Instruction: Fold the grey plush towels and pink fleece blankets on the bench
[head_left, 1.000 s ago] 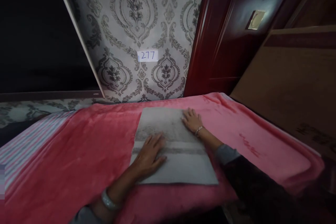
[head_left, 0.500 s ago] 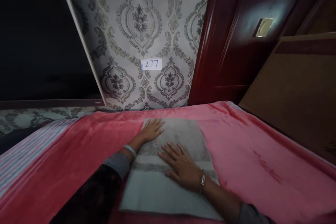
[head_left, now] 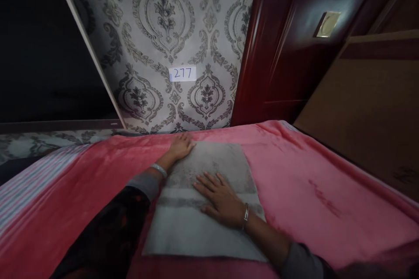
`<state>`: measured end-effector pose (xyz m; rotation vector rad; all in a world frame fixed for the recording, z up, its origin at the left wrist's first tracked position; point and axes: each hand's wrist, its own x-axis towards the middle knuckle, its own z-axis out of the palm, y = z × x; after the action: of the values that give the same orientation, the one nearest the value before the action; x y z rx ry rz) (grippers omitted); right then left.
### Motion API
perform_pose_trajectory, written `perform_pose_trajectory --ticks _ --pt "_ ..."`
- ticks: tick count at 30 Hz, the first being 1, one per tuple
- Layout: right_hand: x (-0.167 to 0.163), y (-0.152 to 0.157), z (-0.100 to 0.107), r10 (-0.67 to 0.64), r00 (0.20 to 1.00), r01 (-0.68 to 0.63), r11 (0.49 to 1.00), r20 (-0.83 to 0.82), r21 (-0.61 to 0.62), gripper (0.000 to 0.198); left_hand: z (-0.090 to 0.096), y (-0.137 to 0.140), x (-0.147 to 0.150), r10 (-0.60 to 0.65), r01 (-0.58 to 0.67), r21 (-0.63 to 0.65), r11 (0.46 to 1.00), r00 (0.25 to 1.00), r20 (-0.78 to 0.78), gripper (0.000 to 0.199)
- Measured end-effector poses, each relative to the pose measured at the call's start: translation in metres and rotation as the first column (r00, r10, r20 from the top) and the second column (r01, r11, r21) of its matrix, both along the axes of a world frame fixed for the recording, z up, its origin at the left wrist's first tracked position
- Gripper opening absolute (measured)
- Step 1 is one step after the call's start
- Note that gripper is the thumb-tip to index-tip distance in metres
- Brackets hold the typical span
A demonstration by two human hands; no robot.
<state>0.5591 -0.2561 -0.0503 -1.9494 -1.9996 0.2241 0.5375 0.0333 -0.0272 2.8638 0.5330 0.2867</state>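
Observation:
A grey cloth, like a folded towel (head_left: 196,235), lies flat on a pink plush blanket (head_left: 327,174), with a pale band and a darker band across its middle. My right hand (head_left: 220,200) rests palm down on the middle of it, fingers spread. At the towel's far left corner is my left hand (head_left: 181,146), its fingers stretched past the edge over the blanket and slightly blurred. Neither hand grips anything. A bracelet circles each wrist.
A dark screen (head_left: 49,52) stands at the left before patterned wallpaper (head_left: 165,17). A paper label reading 277 (head_left: 182,73) is on the wall. To the right are a dark red wooden panel (head_left: 278,52) and a large brown board or box (head_left: 366,104). Striped fabric (head_left: 36,183) shows at left.
My left hand has slid outward and away from me, from on top of the towel to its far left corner. My right hand stays on the towel. The view has shifted slightly.

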Motion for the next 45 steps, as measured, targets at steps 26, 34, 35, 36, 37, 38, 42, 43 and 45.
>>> perform_pose_trajectory --ticks 26,34,35,36,37,38,42,43,45 --pt "0.031 -0.096 -0.029 -0.517 0.84 0.523 0.852 0.163 0.007 0.06 -0.024 -0.086 -0.119 -0.164 0.176 0.129 0.976 0.982 -0.092 0.063" --pt "0.033 -0.132 -0.048 -0.582 0.719 0.654 0.751 -0.379 0.088 0.07 -0.042 -0.068 -0.138 0.022 -0.013 -0.066 0.998 0.99 0.138 0.065" --pt "0.029 -0.135 -0.05 -0.546 0.666 0.671 0.736 -0.508 0.09 0.075 -0.043 -0.07 -0.144 0.051 -0.028 -0.125 0.992 0.982 0.182 0.064" --pt "0.023 -0.138 -0.05 -0.498 0.593 0.688 0.722 -0.633 0.075 0.079 -0.044 -0.072 -0.151 0.082 -0.038 -0.189 0.981 0.97 0.229 0.063" --pt "0.016 -0.14 -0.05 -0.445 0.502 0.703 0.709 -0.741 0.05 0.081 -0.044 -0.075 -0.157 0.115 -0.044 -0.252 0.967 0.954 0.276 0.062" --pt "0.008 -0.143 -0.049 -0.39 0.406 0.717 0.696 -0.827 0.024 0.082 -0.044 -0.078 -0.163 0.15 -0.047 -0.31 0.95 0.936 0.318 0.062" --pt "-0.015 -0.15 -0.038 -0.144 0.062 0.745 0.665 -0.988 -0.05 0.06 -0.041 -0.09 -0.174 0.315 -0.102 -0.47 0.877 0.86 0.402 0.06" --pt "-0.017 -0.152 -0.035 -0.092 -0.029 0.721 0.688 -0.995 -0.084 0.049 -0.04 -0.091 -0.174 0.357 -0.123 -0.504 0.855 0.844 0.4 0.06" --pt "-0.016 -0.155 -0.028 -0.026 -0.21 0.627 0.763 -0.977 -0.155 0.03 -0.037 -0.092 -0.174 0.427 -0.131 -0.592 0.795 0.814 0.394 0.061"
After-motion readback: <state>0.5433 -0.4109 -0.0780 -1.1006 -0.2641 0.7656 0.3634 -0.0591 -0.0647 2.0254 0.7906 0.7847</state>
